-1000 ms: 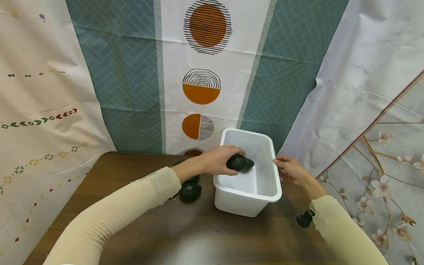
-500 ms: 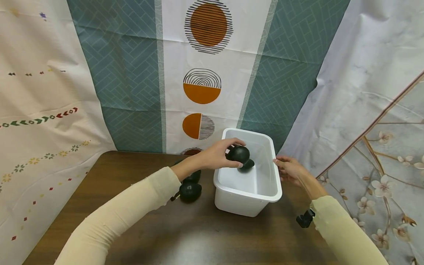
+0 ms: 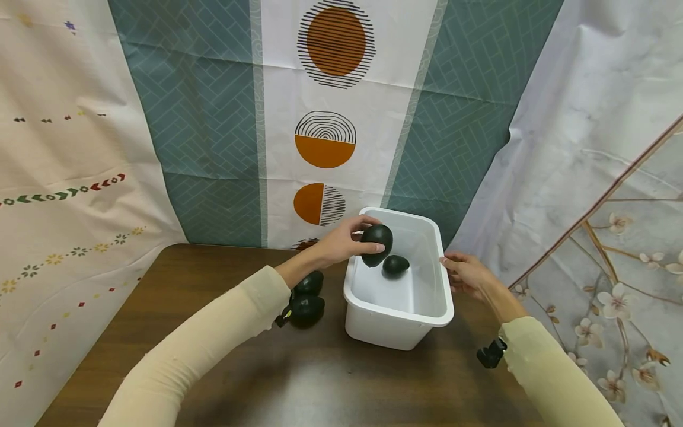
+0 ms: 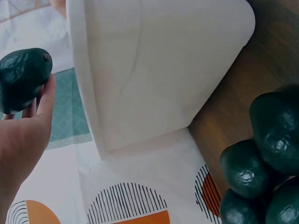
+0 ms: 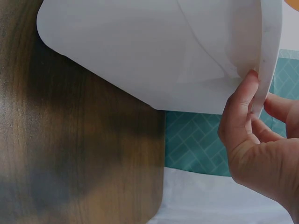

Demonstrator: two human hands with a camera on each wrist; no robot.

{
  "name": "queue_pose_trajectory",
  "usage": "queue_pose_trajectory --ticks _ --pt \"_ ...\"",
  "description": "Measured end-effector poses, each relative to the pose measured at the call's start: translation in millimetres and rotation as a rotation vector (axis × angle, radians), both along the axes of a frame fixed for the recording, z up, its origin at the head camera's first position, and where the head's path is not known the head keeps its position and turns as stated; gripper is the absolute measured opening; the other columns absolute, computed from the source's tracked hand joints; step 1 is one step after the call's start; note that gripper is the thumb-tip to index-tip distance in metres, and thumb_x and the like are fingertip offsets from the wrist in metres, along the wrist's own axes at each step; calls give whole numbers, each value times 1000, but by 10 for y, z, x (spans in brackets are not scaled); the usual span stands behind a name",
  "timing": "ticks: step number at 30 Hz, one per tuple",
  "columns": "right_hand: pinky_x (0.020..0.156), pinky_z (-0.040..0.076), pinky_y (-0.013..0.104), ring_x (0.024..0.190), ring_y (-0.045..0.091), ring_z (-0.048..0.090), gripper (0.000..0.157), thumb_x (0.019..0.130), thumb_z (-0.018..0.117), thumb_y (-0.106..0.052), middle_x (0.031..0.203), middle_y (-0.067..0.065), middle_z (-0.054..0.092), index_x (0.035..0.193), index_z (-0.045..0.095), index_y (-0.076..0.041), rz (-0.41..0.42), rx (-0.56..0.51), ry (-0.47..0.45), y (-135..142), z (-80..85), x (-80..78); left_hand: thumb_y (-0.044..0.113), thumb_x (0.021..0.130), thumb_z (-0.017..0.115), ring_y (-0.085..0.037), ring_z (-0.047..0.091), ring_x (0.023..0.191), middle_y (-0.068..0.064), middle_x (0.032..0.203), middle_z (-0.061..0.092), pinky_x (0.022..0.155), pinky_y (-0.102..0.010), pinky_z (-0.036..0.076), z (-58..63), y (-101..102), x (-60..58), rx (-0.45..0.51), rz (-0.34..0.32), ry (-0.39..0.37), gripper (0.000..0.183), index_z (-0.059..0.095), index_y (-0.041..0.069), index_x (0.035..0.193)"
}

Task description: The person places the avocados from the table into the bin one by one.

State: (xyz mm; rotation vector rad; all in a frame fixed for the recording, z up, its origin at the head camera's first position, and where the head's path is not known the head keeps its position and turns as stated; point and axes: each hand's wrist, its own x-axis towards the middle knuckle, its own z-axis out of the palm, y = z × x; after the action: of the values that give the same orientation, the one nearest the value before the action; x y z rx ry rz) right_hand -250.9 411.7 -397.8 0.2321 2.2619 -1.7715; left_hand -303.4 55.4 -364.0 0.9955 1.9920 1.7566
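Observation:
My left hand (image 3: 344, 240) grips a dark green avocado (image 3: 377, 242) above the left side of a white plastic bin (image 3: 373, 305). In the left wrist view that avocado (image 4: 25, 77) sits in the fingers, its stem end showing, higher than the bin's rim. A second avocado (image 3: 395, 265) lies on the bin floor. My right hand (image 3: 469, 274) pinches the bin's right rim; in the right wrist view the thumb is on one side of the rim (image 5: 271, 51) and the fingers on the other.
Several more avocados (image 4: 280, 130) lie grouped on the brown wooden table (image 3: 224, 344), left of the bin and partly behind my left forearm. Patterned curtains (image 3: 213, 118) hang behind the table and at both sides.
The left hand first moved slightly right with the avocado, then back left and a little up, uncovering the avocado on the bin floor. The right hand and the bin have stayed put.

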Motion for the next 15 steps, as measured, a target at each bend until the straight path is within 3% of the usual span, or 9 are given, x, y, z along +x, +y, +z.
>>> queue_pose_trajectory --ticks 15 --pt "70 58 32 84 10 67 55 113 53 -26 100 -2 69 154 37 8 -12 3 -1 -9 10 7 18 93 82 -30 68 110 -15 133 58 90 -41 61 -78 26 -13 7 51 -22 58 55 11 145"
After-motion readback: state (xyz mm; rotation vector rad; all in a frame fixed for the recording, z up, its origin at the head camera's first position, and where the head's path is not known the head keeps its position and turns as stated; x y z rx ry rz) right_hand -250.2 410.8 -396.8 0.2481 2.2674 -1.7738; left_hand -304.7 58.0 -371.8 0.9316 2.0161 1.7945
